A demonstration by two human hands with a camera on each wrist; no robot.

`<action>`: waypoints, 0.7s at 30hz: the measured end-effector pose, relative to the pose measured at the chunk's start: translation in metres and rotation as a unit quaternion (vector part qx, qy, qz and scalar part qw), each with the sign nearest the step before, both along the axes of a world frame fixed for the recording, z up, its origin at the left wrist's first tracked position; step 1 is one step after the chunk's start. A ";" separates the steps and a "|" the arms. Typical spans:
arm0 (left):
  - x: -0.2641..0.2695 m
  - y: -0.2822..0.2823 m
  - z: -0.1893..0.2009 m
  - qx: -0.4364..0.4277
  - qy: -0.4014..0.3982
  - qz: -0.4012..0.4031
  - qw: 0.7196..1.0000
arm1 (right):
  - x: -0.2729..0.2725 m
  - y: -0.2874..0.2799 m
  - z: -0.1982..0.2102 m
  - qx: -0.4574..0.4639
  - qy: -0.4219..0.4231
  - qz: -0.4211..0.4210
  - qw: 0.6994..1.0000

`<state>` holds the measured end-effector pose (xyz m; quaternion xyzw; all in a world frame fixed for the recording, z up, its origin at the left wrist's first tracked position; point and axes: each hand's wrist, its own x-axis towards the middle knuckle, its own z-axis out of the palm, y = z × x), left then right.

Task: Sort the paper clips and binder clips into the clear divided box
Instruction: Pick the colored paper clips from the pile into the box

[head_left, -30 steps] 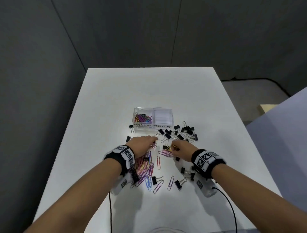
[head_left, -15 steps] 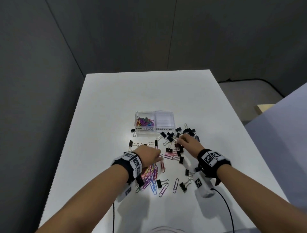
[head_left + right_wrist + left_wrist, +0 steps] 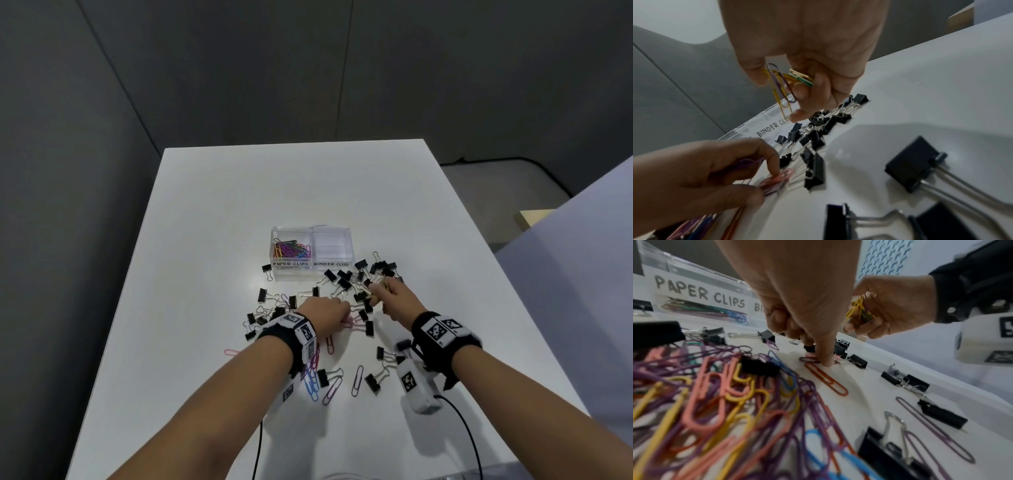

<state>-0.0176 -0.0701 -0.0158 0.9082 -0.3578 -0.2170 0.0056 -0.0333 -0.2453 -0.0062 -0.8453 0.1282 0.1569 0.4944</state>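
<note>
The clear divided box (image 3: 310, 264) stands mid-table; its left cell, marked PAPER CLIPS, holds coloured paper clips (image 3: 292, 250), and the cell marked BINDER CLIPS shows none. My left hand (image 3: 342, 317) pinches pink paper clips (image 3: 777, 177) flat on the table, with purple ones tucked in its curled fingers. My right hand (image 3: 378, 293) hovers above the black binder clips (image 3: 346, 279) near the box, gripping a bunch of yellow, purple and green paper clips (image 3: 785, 84). A tangled pile of paper clips (image 3: 715, 394) lies under my left wrist.
Loose binder clips (image 3: 373, 380) and single paper clips (image 3: 357, 375) lie scattered near the front, and more binder clips (image 3: 262, 294) lie left of my left hand. A black cable (image 3: 462, 425) runs from the right wrist camera. The white table (image 3: 291, 185) ends at a grey wall.
My right hand moved forward from the table's middle to above the binder clips by the box, keeping its bunch. My left hand shifted right onto the pink clips.
</note>
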 end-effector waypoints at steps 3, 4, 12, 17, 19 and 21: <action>0.000 -0.001 -0.002 0.017 -0.017 -0.014 1.000 | -0.004 0.001 0.009 0.010 -0.016 0.047 0.999; 0.000 0.000 -0.002 0.022 -0.022 -0.020 0.999 | -0.004 0.002 0.010 0.010 -0.016 0.064 0.998; -0.001 0.021 -0.002 0.061 -0.040 -0.037 0.997 | -0.007 0.015 -0.003 -0.048 0.058 0.121 0.990; 0.001 0.028 0.000 0.074 -0.019 0.007 0.997 | -0.014 0.040 -0.005 -0.115 0.105 0.180 0.971; 0.001 0.031 0.002 0.082 -0.022 0.010 0.996 | -0.018 0.053 -0.004 -0.200 0.095 0.224 0.949; 0.003 0.035 0.005 0.085 -0.026 0.013 0.996 | -0.022 0.065 -0.003 -0.279 0.078 0.248 0.924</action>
